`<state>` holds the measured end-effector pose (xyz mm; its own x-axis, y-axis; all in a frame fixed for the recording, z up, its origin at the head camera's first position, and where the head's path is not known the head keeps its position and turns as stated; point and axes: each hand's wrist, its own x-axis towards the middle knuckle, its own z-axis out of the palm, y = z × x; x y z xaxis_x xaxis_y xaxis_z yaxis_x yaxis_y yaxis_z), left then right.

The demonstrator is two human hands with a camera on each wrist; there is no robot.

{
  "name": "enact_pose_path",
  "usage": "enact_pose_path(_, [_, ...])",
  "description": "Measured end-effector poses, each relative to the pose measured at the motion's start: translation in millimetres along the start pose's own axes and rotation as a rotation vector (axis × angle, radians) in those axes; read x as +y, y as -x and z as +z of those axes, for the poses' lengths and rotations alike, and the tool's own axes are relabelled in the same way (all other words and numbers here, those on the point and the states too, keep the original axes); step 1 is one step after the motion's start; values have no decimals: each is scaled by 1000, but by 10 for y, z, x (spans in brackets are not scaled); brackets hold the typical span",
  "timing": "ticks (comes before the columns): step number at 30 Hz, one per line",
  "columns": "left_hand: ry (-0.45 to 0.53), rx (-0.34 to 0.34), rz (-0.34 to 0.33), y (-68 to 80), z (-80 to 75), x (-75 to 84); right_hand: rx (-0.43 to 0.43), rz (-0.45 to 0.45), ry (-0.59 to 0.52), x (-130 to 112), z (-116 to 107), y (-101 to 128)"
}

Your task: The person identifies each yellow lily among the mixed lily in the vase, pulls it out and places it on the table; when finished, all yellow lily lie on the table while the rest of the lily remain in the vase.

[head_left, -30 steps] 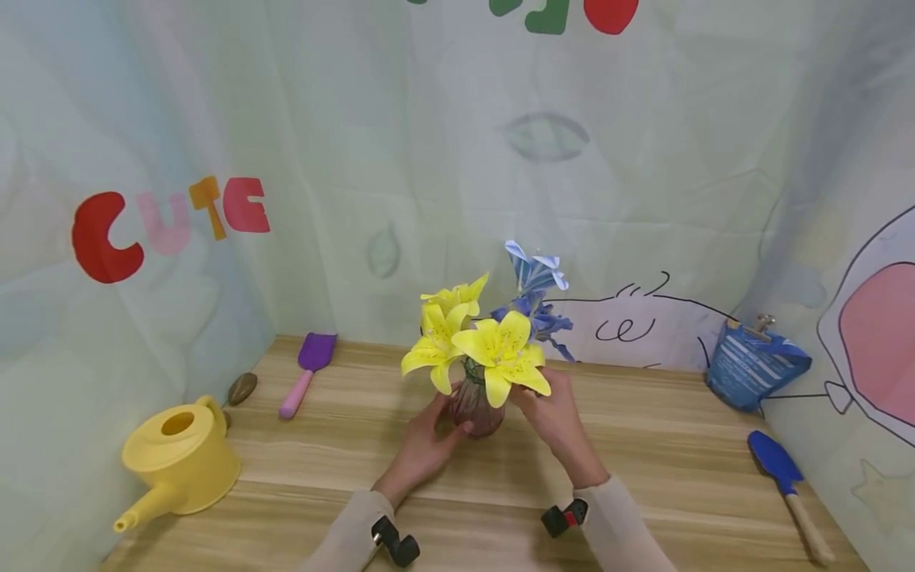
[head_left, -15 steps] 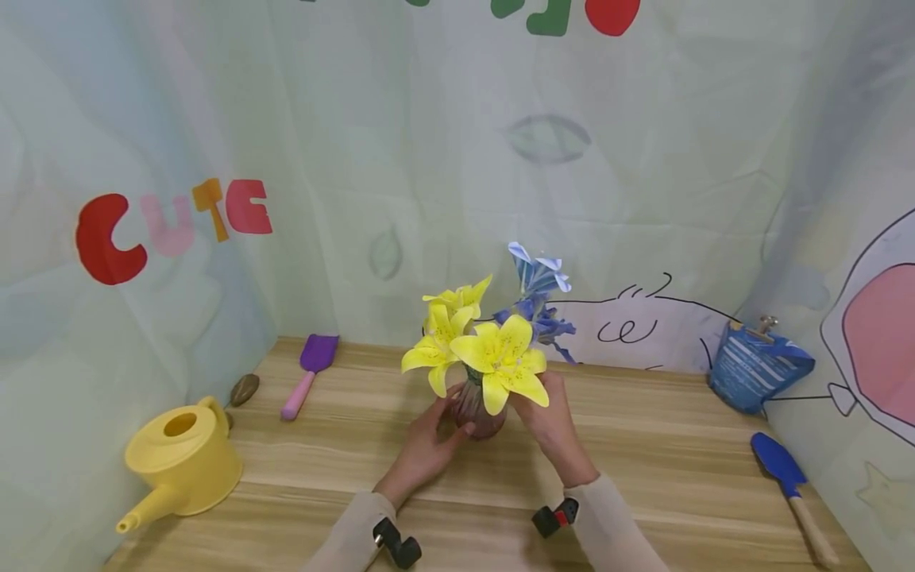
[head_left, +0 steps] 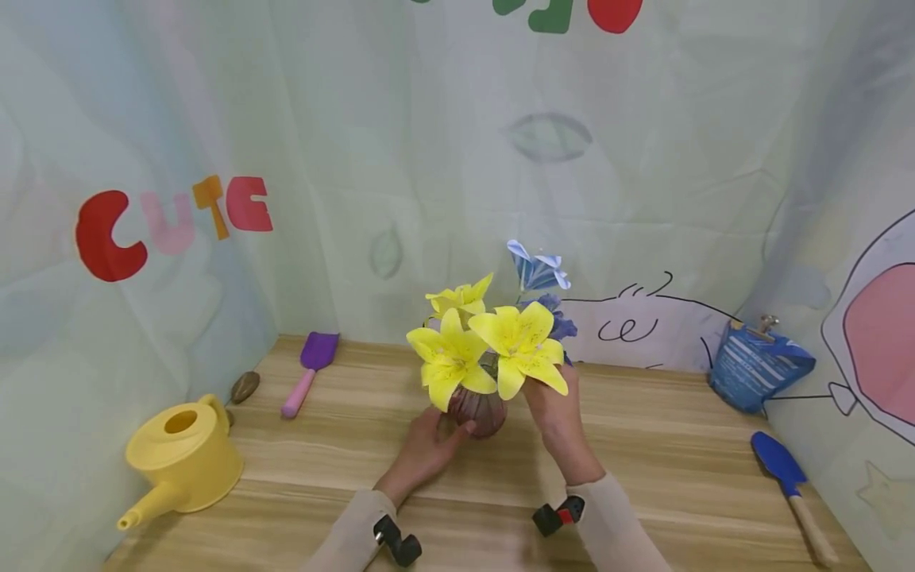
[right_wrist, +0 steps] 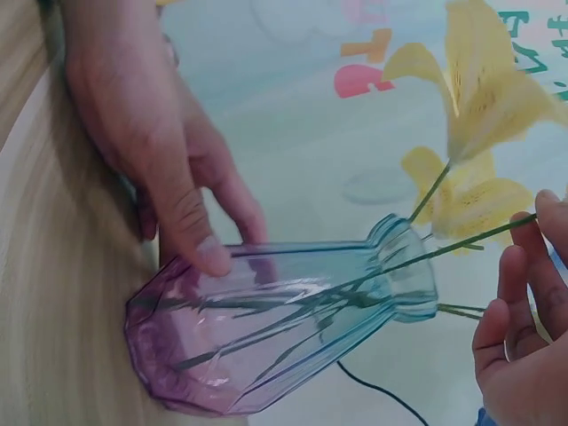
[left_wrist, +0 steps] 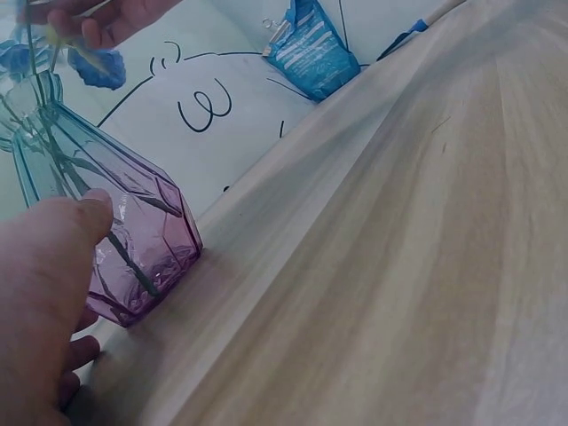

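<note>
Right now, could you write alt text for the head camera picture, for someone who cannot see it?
A person's left hand holds a purple glass vase of yellow lilies and blue flowers on a wooden table, while the right hand touches the stems. A yellow watering can, a purple scoop, a blue bag and a blue trowel lie around.

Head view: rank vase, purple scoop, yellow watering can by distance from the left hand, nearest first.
From the left hand:
1. vase – touching it, thumb on the glass, just right of the hand.
2. purple scoop – to the left, toward the back wall.
3. yellow watering can – far left, near the table's front corner.
</note>
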<state>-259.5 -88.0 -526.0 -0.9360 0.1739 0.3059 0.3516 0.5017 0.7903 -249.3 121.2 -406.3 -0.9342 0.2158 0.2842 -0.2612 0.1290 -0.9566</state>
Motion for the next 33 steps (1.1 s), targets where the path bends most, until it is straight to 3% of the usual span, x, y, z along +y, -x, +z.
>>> enact_pose_path(10, [-12, -4, 24, -23, -9, 43, 56, 46, -26, -144, -96, 20])
enact_pose_path(15, [-7, 6, 80, -25, -11, 39, 72, 12, -139, -252, -180, 41])
enact_pose_path(18, [-3, 12, 82, -26, -14, 26, 71, -25, -215, -305, -225, 30])
enact_pose_path(25, [36, -39, -13, -12, -26, 20, 82, -104, -388, -406, -321, -27])
enact_pose_path(33, [49, -40, -4, -1, -14, 8, 91, -299, -493, -590, -591, -25])
